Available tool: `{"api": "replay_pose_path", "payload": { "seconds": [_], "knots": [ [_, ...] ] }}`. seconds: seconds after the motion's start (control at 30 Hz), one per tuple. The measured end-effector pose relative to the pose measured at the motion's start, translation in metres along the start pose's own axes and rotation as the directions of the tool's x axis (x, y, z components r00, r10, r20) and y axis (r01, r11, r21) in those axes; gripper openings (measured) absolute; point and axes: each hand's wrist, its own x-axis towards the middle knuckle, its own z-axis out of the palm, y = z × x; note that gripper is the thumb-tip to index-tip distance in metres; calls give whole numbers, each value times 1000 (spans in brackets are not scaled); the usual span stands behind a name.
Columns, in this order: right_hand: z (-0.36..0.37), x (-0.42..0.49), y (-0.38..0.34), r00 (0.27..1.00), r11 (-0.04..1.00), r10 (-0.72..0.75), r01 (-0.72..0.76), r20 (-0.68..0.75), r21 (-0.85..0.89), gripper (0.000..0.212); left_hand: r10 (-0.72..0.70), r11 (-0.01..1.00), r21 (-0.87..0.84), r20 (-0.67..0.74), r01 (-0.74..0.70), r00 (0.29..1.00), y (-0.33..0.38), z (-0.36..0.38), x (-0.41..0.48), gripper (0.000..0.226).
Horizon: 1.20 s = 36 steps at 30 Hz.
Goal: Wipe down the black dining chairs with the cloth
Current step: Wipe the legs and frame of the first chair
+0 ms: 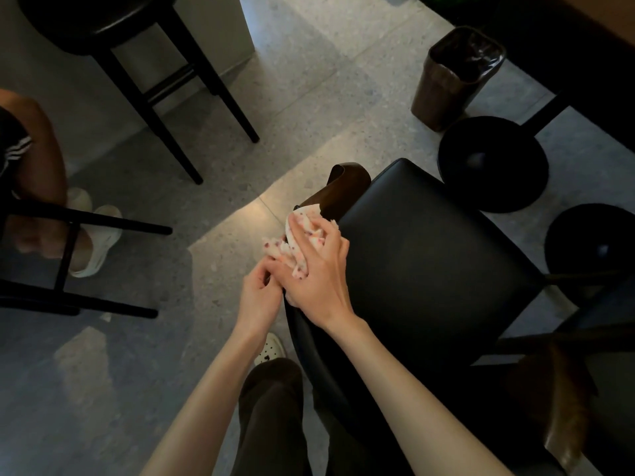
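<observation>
A black dining chair with a padded seat and a brown wooden armrest stands in front of me. My right hand grips a white cloth with small red dots and presses it on the chair's left edge, by the armrest. My left hand sits just beside it, fingers curled on the chair's left frame; part of its grip is hidden by the right hand.
A black stool stands at the back left. A seated person's legs and white shoes are at the left on another black chair. A brown bin and two black round table bases lie right. Speckled floor between.
</observation>
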Motion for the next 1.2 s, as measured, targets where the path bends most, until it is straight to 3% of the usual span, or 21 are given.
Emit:
{"api": "replay_pose_path", "payload": {
  "seconds": [0.07, 0.23, 0.37, 0.53, 0.7, 0.8, 0.9, 1.03, 1.2],
  "knots": [
    [-2, -5, 7, 1000, 1000, -26, 26, 4, 11, 78, -6, 1000, -16, 20, 6, 1000, -3, -2, 1, 25],
    [-2, -5, 16, 997, 985, -77, 76, 4, 153, 52, -16, 999, -45, 49, 18, 999, -6, -7, 0, 37],
    [-2, 0, 16, 999, 973, -30, 39, -41, 226, 50, 10, 999, -38, 37, -9, 999, -2, -3, -1, 41],
    [2, -6, 31, 989, 990, 111, -101, -95, 103, 50, 66, 998, 16, 9, -66, 998, 0, 6, -7, 43],
    [-7, -42, 78, 921, 917, 366, -381, 135, 115, 34, 91, 995, 48, -19, -90, 996, 0, 9, -9, 43],
    [-18, -40, 87, 887, 909, 379, -410, 263, 75, 23, 92, 994, 62, -18, -90, 996, 1, 10, -10, 43],
    [-33, -5, 64, 884, 853, 442, -468, 154, 231, 27, 100, 994, 45, -9, -100, 995, 1, 10, -10, 42],
    [-20, 25, 16, 955, 892, 279, -296, 99, 342, 47, 87, 995, 49, -6, -87, 996, -1, 10, -9, 43],
    [5, 13, 16, 956, 884, 283, -227, -82, 408, 45, 101, 992, 76, -18, -99, 995, -2, 10, -9, 43]
  ]
}}
